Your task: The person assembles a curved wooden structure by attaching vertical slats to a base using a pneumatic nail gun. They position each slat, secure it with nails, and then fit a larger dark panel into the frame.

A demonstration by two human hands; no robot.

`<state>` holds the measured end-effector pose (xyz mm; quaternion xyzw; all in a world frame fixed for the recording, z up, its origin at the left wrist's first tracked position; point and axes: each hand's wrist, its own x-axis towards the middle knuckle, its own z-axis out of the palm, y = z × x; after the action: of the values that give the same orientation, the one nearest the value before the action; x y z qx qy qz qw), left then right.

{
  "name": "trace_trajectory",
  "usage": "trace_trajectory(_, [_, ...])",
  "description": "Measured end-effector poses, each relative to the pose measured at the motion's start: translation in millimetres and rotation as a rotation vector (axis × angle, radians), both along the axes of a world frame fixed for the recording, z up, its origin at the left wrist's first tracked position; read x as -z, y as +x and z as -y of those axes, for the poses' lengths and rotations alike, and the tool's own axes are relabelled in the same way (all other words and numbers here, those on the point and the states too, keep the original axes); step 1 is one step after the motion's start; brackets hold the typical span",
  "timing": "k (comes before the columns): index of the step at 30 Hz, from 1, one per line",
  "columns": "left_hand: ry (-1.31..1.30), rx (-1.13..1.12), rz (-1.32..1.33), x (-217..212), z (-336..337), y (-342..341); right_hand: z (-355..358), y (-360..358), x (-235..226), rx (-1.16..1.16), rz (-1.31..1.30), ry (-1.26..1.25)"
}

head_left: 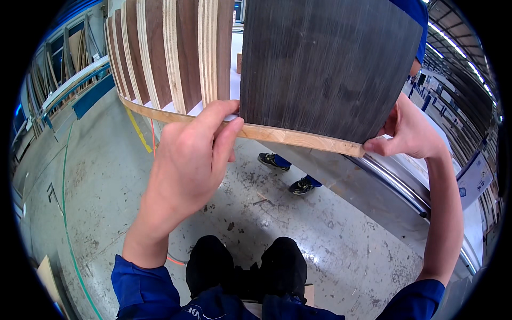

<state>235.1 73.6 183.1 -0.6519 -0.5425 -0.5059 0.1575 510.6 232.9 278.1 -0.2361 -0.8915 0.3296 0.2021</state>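
A dark, fine-grained wood panel [325, 69] rests on a long board with a pale wooden front edge [304, 137]. My left hand [186, 154] is closed at the panel's lower left corner, its thumb and fingers pinching around the pale edge. At the lower right corner, my right hand [413, 130] grips the panel, thumb against the end of the pale edge and the other fingers partly hidden behind the panel's side. Left of the panel, several brown boards with pale layered plywood edges [170, 53] are spaced in a row on the same board.
A metal-sided workbench [368, 186] with a shiny rail runs along the right. Another person's shoes [302, 185] show on the floor beyond, and a blue sleeve [413, 13] at the upper right. Sheets [74, 48] lean on racks at the far left. An orange cord [154, 138] hangs down.
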Motion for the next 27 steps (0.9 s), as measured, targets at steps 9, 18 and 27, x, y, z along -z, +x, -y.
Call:
trace_trajectory(9, [-0.002,0.023,-0.042,1,1,-2,-4,1,3,-0.003,-0.015,0.021])
trace_trajectory(18, [-0.003,0.013,-0.008,0,1,0,-4,1,5,-0.006,-0.025,0.021])
trace_trajectory(27, [-0.053,-0.032,0.077,-5,2,8,-4,2,5,-0.014,-0.015,0.056])
